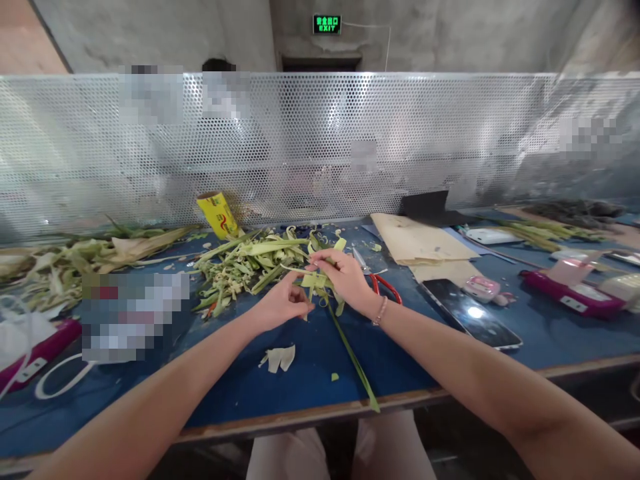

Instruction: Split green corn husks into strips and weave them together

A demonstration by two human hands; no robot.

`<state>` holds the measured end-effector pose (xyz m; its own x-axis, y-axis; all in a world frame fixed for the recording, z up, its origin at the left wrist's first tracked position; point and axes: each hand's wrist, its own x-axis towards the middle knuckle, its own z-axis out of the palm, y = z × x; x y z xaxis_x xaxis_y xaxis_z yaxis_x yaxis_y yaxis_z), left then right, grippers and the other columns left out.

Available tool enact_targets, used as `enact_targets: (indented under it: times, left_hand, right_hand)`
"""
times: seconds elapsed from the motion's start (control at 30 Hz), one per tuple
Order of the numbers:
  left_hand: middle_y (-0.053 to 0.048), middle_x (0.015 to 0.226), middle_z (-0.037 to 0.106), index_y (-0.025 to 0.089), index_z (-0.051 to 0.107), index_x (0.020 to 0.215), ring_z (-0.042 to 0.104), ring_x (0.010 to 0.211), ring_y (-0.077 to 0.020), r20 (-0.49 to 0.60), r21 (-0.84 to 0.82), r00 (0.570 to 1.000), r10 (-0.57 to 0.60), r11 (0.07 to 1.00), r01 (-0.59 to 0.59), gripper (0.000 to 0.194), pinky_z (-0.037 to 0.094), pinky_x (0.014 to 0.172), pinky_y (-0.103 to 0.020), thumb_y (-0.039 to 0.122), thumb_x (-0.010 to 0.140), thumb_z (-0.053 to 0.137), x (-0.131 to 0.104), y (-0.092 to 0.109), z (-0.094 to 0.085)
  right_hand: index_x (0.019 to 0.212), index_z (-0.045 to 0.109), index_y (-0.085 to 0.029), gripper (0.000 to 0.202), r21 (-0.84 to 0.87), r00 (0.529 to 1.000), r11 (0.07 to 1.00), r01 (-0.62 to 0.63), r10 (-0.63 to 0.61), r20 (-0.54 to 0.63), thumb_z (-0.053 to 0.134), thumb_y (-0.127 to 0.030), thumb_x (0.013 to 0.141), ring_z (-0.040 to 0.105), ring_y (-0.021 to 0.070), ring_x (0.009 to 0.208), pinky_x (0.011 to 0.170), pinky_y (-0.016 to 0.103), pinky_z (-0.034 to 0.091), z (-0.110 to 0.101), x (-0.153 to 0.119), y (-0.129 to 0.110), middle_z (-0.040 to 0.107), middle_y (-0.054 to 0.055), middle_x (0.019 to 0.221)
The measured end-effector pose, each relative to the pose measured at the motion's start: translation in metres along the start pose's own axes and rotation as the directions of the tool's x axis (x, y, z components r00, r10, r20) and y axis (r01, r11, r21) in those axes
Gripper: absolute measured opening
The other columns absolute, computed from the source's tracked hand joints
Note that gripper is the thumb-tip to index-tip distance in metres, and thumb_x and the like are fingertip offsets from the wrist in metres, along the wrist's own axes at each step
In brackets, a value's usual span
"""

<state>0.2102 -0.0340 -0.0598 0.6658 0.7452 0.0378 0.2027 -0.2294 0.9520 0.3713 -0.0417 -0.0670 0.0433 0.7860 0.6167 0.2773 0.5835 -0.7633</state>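
A small pale-green piece woven from leaf strips (pixel 316 281) is between my hands above the blue table. My left hand (pixel 284 305) grips its left side with curled fingers. From above and the right, my right hand (pixel 343 279) pinches its upper edge between thumb and fingers. A long green leaf strip (pixel 353 352) runs from below the piece to the table's front edge. Red-handled scissors (pixel 387 288) lie just beyond my right wrist, partly hidden. Behind my left hand spreads a heap of cut leaf strips (pixel 250 260). The exact fingertip contacts are too small to make out.
A yellow tube (pixel 219 215) leans behind the heap. Dry husk scraps (pixel 280 359) lie near the front. To the right are brown paper sheets (pixel 425 240), a phone (pixel 470 312) and a magenta power strip (pixel 575 293). A perforated metal screen (pixel 320 147) closes the back.
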Motion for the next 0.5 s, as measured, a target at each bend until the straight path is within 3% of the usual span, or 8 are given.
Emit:
enact_targets:
  times: [0.13, 0.27, 0.37, 0.5]
  left_hand:
    - [0.0, 0.067, 0.055, 0.016, 0.052, 0.093, 0.053, 0.055, -0.0116, -0.218, -0.185, 0.974, 0.063, 0.977, -0.105, 0.03, 0.044, 0.054, -0.026, 0.035, 0.069, 0.054, 0.001, 0.0, 0.003]
    - [0.001, 0.067, 0.053, 0.017, 0.05, 0.08, 0.052, 0.047, -0.0106, -0.361, -0.271, 0.932, -0.018, 0.959, -0.087, 0.027, 0.047, 0.053, -0.029, 0.043, 0.075, 0.048, 0.002, 0.004, 0.012]
    - [0.005, 0.055, 0.045, 0.018, 0.045, 0.077, 0.048, 0.04, -0.0104, -0.43, -0.18, 0.903, -0.023, 0.982, -0.061, 0.026, 0.043, 0.042, -0.025, 0.045, 0.078, 0.042, 0.003, 0.003, 0.018]
    - [0.008, 0.045, 0.03, 0.02, 0.036, 0.063, 0.034, 0.033, -0.0075, -0.518, 0.132, 0.848, 0.111, 0.99, -0.049, 0.03, 0.028, 0.034, -0.02, 0.044, 0.081, 0.034, 0.005, -0.003, 0.014]
  right_hand:
    - [0.086, 0.062, -0.019, 0.015, -0.094, 0.998, 0.994, 0.057, -0.053, 0.04, 0.048, -0.018, 0.079, 0.06, 0.0139, 0.086, 0.08, 0.029, 0.045, 0.001, -0.002, 0.001, 0.066, 0.003, 0.089]
    - [0.088, 0.062, -0.019, 0.018, -0.209, 0.989, 0.967, 0.143, -0.132, 0.066, 0.046, -0.015, 0.081, 0.059, 0.0137, 0.084, 0.078, 0.028, 0.045, 0.004, -0.004, 0.0, 0.066, 0.003, 0.088]
    - [0.092, 0.061, -0.019, 0.02, -0.297, 0.966, 0.919, 0.259, -0.241, 0.097, 0.043, -0.015, 0.083, 0.058, 0.0143, 0.085, 0.078, 0.028, 0.045, 0.008, -0.007, -0.003, 0.066, 0.004, 0.09]
    - [0.1, 0.058, -0.021, 0.023, -0.389, 0.95, 0.867, 0.311, -0.269, 0.161, 0.039, -0.02, 0.086, 0.056, 0.016, 0.09, 0.082, 0.031, 0.044, 0.012, -0.01, -0.008, 0.063, 0.005, 0.096]
